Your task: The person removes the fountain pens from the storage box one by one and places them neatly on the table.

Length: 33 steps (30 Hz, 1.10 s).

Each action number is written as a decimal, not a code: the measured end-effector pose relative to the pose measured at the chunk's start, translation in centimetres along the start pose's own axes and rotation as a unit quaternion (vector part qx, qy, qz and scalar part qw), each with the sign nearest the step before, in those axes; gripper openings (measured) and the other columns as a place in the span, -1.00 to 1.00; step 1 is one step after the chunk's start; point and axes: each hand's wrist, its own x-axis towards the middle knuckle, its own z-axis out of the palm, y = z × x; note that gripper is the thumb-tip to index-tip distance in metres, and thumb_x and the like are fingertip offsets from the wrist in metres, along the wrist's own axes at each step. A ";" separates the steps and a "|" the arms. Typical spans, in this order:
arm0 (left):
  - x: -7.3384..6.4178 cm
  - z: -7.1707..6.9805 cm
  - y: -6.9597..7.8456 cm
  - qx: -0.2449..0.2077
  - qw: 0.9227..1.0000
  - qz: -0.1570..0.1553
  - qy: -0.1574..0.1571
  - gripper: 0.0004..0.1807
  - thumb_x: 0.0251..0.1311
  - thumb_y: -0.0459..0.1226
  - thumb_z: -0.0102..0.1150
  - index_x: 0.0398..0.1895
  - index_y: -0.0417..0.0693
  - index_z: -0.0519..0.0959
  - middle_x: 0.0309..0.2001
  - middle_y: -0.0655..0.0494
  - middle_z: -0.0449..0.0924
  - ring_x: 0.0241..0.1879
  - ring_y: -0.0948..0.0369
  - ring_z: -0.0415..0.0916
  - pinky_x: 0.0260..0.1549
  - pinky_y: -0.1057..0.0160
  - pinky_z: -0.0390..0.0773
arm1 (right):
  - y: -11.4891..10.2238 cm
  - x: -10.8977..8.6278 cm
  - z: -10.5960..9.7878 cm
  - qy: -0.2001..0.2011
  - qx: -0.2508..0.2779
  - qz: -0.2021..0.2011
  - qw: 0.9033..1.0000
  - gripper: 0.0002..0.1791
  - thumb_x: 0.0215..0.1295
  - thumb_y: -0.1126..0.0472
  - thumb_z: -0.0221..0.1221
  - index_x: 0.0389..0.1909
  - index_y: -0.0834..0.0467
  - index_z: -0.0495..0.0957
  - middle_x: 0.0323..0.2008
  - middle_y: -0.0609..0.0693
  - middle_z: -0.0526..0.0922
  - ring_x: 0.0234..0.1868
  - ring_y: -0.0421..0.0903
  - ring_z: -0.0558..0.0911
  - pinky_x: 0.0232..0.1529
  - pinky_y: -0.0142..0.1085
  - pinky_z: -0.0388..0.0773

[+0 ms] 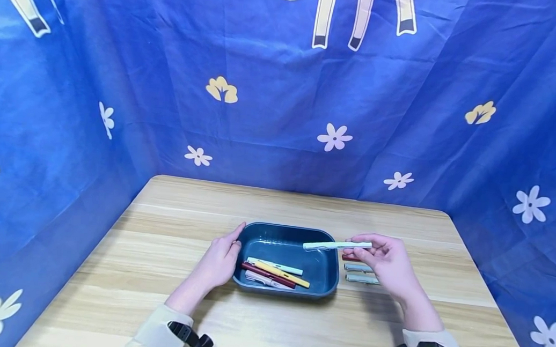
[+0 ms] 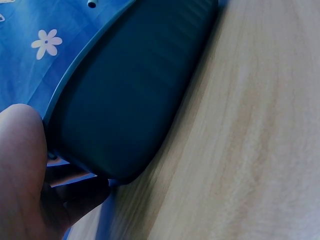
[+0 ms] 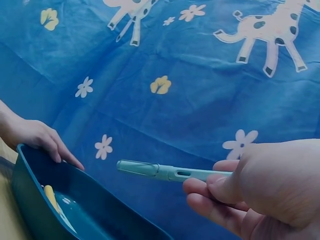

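A dark teal plastic box [image 1: 285,290] lies lengthwise across the table. At its left end my left hand [image 1: 221,261] holds the wall, with fingers round the corner in the left wrist view. My right hand [image 1: 388,262] pinches a pale mint pen [image 3: 145,168] between thumb and fingers. The capped end of this pen points left, over the box's right rim in the head view. Inside the box, toward its left front, lie a yellow pen [image 1: 290,276], a dark red pen [image 1: 271,275], a pale mint pen [image 1: 283,267] and a whitish lilac pen [image 1: 261,279].
Right of the box, partly under my right hand, lie a dark red pen [image 1: 349,258] and two light blue pens, one farther [image 1: 357,268] and one nearer [image 1: 361,279]. A blue patterned curtain [image 1: 271,130] surrounds the wooden table [image 1: 277,329] at back and sides.
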 end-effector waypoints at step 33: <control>0.1 -0.2 0.1 0.001 1.000 0.006 -0.003 -0.47 0.47 -0.30 -0.18 0.49 -0.04 0.22 0.32 -0.16 0.35 0.30 0.05 0.33 0.31 0.00 0.28 | 0.4 -4.7 -5.6 0.057 0.025 -0.024 0.998 -0.62 0.27 0.48 0.20 0.05 0.61 0.43 -0.21 0.36 0.69 -0.19 0.10 0.73 -0.03 -0.15 0.58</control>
